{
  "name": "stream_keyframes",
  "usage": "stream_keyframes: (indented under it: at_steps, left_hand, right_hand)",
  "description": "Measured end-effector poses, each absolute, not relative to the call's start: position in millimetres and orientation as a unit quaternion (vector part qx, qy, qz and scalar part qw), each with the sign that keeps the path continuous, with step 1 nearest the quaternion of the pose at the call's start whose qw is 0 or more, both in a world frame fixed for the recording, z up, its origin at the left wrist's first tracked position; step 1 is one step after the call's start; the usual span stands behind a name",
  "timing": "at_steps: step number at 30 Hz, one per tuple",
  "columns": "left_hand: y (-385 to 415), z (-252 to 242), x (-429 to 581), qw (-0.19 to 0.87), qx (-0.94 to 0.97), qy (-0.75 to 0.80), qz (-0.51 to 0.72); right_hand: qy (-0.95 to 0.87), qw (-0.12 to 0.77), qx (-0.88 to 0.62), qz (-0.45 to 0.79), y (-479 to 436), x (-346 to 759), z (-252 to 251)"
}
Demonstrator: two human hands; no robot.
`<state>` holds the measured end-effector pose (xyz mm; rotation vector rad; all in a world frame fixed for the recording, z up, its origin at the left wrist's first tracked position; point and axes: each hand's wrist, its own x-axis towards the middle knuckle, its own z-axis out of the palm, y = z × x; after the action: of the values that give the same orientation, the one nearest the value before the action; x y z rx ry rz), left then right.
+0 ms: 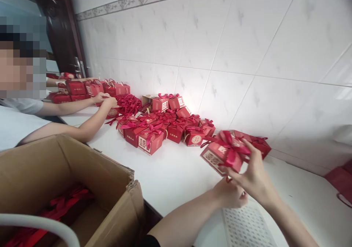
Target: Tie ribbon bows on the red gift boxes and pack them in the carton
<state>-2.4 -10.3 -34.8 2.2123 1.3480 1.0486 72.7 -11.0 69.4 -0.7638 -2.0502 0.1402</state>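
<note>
A red gift box [220,150] with a wide ribbon bow and a pale printed panel is tilted above the white table. My right hand [253,170] grips it at its right side, thumb below and fingers over the edge. Under the box, my left hand [231,194] is closed with its fingers curled in. A small red cord loop [228,180] shows against it; whether the fingers hold this cord is hidden. Behind the held box, another red box [261,146] lies against the wall.
Many bowed red gift boxes [150,140] are heaped along the tiled wall. Left of them, a co-worker's hands [108,101] work beside a ribbon pile [128,104]. An open cardboard carton [110,173] containing red ribbon stands front left. A red bag [339,179] is far right.
</note>
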Motion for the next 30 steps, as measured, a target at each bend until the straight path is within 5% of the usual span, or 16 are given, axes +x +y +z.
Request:
stream_keyframes:
  at_steps: [8,20,26,30]
  left_hand:
    - [8.9,-30.2,-30.1,0.214,0.637,0.548,0.498]
    - [3.3,-10.2,-22.9,0.239,0.584,0.462,0.623]
    - [-0.7,-6.0,-30.9,0.226,0.629,0.485,0.565]
    - [-3.8,-5.7,-35.1,0.125,0.702,0.442,0.544]
  right_hand:
    - [-0.770,0.543,-0.333,-0.028,23.7,173.2,25.5]
    - [-0.863,0.381,-0.330,0.045,15.5,173.8,-8.8]
    - [-0.860,0.387,-0.323,0.080,13.2,170.3,-5.7]
    - [-0.857,0.385,-0.331,0.086,14.9,170.3,-7.7]
